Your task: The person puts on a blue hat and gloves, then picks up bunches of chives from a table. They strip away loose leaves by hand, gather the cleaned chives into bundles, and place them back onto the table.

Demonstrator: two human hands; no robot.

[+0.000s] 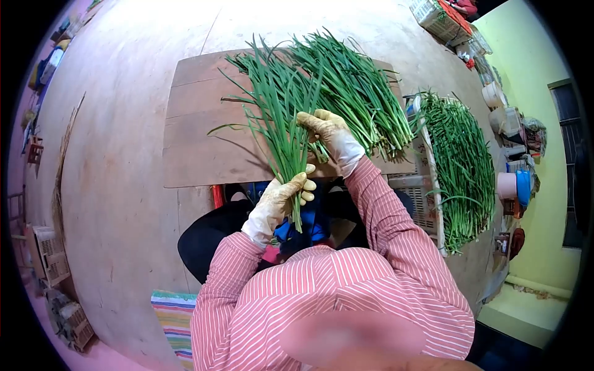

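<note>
Gloved left hand — fingers closed around the stems of a bunch of green chives at the near edge of the wooden board. Gloved right hand — fingers curled on the bunch's leaves over the board, beside the chive pile.
</note>
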